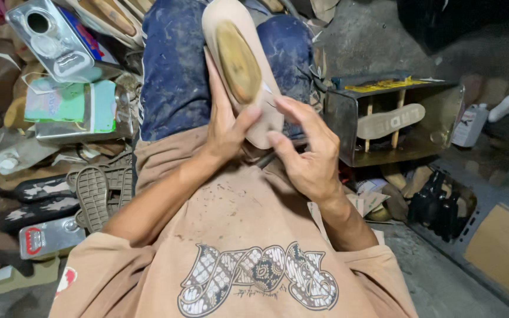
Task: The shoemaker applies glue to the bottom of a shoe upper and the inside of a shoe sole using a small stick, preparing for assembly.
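A beige shoe sole (238, 53) with a yellow-brown glue patch lies lengthwise over my lap, toe end pointing away from me. My left hand (226, 126) grips its near end from the left, thumb pressed on the top face. My right hand (307, 150) touches the same near end from the right, index finger and thumb on the sole's edge. A dark thin object (266, 159) shows just under the sole between my hands; I cannot tell what it is.
Dented metal cans (60, 41) and a pile of soles sit at my left, with dark treaded soles (95, 191) near my left elbow. At my right stands an open metal box (396, 118) with a pale sole inside. Black items (437, 203) and cardboard (505, 250) lie beyond.
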